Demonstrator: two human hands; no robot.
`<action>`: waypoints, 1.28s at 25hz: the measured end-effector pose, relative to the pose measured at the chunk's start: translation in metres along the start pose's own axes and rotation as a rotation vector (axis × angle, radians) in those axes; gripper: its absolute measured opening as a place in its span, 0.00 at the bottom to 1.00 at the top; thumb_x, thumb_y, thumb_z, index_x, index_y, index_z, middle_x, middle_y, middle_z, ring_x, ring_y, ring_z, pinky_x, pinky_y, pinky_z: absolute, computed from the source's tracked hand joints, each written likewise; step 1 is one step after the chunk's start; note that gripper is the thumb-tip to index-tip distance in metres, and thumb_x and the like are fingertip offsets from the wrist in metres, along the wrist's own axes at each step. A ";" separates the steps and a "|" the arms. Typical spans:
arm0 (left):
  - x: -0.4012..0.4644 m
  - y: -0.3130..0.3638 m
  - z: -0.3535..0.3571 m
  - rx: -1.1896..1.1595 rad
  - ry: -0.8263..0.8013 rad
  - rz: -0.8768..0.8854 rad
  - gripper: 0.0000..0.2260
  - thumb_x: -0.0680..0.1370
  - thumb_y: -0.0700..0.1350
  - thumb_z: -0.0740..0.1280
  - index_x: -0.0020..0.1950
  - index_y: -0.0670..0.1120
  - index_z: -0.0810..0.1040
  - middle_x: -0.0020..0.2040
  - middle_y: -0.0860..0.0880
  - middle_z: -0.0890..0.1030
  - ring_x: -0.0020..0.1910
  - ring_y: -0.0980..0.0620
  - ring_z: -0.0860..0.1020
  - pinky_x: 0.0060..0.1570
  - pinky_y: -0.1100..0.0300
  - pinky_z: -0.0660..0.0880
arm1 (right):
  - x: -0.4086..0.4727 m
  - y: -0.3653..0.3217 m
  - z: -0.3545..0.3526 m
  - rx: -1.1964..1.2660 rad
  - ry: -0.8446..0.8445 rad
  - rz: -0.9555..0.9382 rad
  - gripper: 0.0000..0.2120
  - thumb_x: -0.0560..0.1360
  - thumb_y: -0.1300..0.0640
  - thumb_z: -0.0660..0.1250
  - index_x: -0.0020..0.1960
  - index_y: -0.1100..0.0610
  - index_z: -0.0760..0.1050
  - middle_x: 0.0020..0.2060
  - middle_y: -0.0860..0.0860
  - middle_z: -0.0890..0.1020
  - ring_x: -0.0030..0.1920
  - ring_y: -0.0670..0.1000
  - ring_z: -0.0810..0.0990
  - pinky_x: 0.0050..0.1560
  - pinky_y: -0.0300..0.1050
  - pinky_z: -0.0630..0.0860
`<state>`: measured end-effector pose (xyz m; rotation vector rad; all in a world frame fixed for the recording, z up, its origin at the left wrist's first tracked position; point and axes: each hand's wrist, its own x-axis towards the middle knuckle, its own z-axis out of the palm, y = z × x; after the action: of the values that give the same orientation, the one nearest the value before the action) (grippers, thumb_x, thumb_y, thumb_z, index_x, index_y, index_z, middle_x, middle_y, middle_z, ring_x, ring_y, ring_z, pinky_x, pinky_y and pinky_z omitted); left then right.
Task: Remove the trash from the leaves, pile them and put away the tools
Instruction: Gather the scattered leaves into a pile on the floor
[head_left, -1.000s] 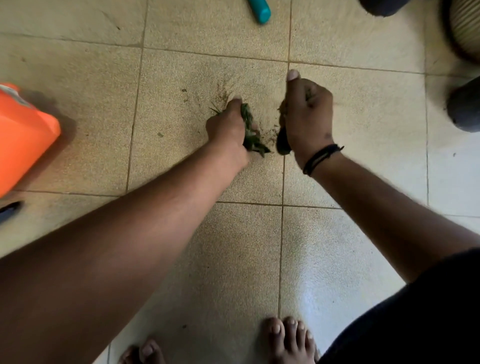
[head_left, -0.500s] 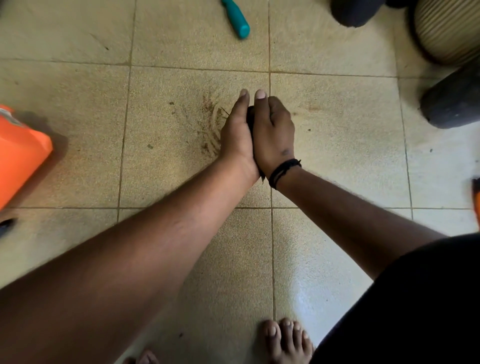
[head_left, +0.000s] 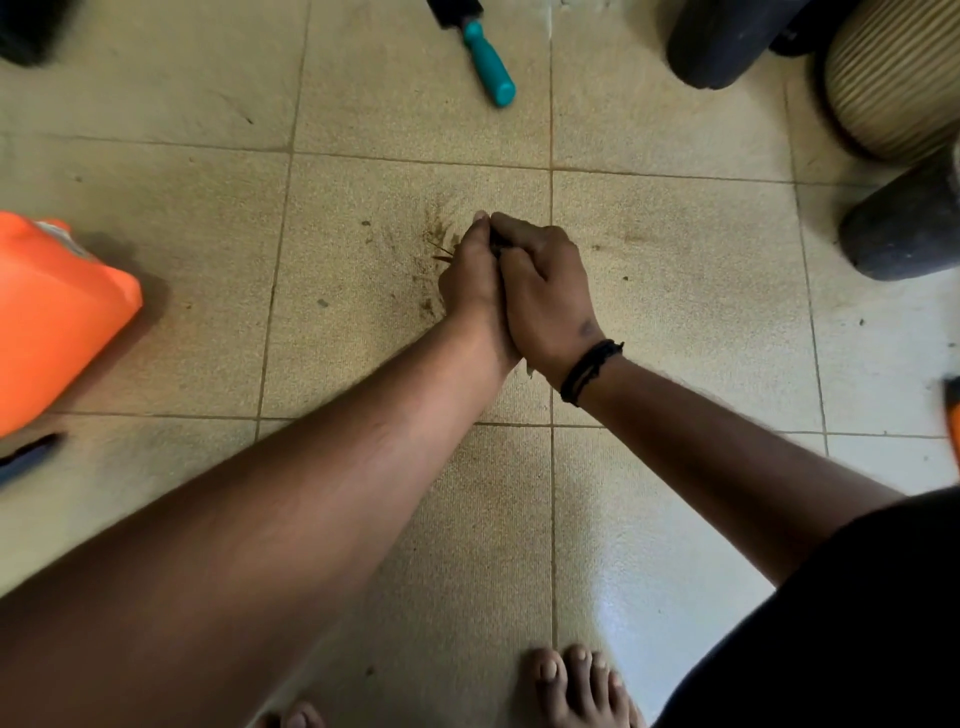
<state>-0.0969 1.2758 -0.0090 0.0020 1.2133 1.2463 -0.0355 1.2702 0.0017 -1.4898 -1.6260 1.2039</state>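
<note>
From the head camera, looking down: the left hand (head_left: 470, 275) and right hand (head_left: 545, 291) are pressed together over the tile floor (head_left: 675, 291), fingers curled inward around a clump of leaves (head_left: 496, 241) — only a dark sliver shows between the fingertips, with a thin blade poking out at the left. Green-brown smears and crumbs mark the tile just beside the hands. A tool (head_left: 488, 62) with a teal handle lies well apart, farther up the floor. An orange jug (head_left: 57, 317) sits at the left edge.

The gathering step seems in hand. Next — likely lifting the clump without spilling it, then collecting the tool.

The jug's label is too blurred to read.
</note>
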 end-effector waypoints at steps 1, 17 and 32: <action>0.001 0.001 0.000 0.006 -0.006 0.024 0.09 0.85 0.47 0.57 0.60 0.45 0.72 0.45 0.50 0.76 0.26 0.64 0.79 0.25 0.70 0.74 | 0.001 -0.001 -0.002 -0.025 0.008 -0.019 0.19 0.75 0.60 0.54 0.57 0.57 0.81 0.49 0.59 0.83 0.58 0.58 0.79 0.61 0.52 0.77; -0.007 0.027 0.009 -0.255 0.006 -0.182 0.20 0.83 0.53 0.59 0.40 0.40 0.78 0.34 0.43 0.81 0.36 0.47 0.81 0.37 0.58 0.77 | 0.011 -0.013 -0.026 -0.342 0.007 -0.403 0.14 0.66 0.68 0.64 0.43 0.57 0.86 0.37 0.48 0.83 0.41 0.48 0.81 0.43 0.41 0.77; 0.032 0.063 -0.069 -0.014 0.187 -0.109 0.16 0.79 0.46 0.65 0.32 0.51 0.70 0.26 0.55 0.68 0.21 0.58 0.61 0.19 0.67 0.58 | 0.011 0.038 -0.044 -0.029 0.207 -0.298 0.10 0.77 0.68 0.63 0.52 0.64 0.83 0.46 0.53 0.85 0.46 0.49 0.85 0.45 0.54 0.83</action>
<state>-0.1942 1.2833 -0.0247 -0.1923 1.3470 1.1795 0.0176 1.2880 -0.0170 -1.2859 -1.6577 0.8374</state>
